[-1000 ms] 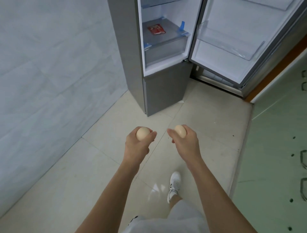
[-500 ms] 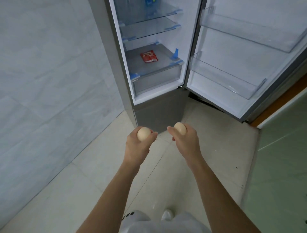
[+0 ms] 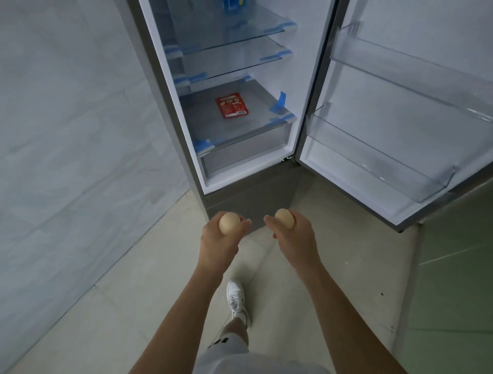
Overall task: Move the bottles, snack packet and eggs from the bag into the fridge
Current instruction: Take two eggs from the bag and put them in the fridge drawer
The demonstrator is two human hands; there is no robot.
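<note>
My left hand (image 3: 220, 241) grips a pale tan egg (image 3: 229, 223), and my right hand (image 3: 294, 237) grips a second egg (image 3: 285, 218). Both are held out side by side at waist height, just in front of the fridge's lower grey panel. The fridge (image 3: 186, 170) stands wide open ahead. A red snack packet (image 3: 231, 105) lies flat on the lowest glass shelf, above the drawer. At the top edge a blue-labelled bottle (image 3: 234, 3) is partly visible on an upper shelf. The bag is out of view.
The fridge door (image 3: 400, 112) swings out to the right, with clear door bins (image 3: 384, 157). Blue tape marks the glass shelf edges. A grey tiled wall (image 3: 66, 133) runs along the left. A green glass panel (image 3: 458, 267) bounds the right. My white shoe (image 3: 236, 296) is on the floor tiles.
I have walked closer to the fridge, so it fills more of the view and its upper shelves show. Both hands keep the same grip on the eggs.
</note>
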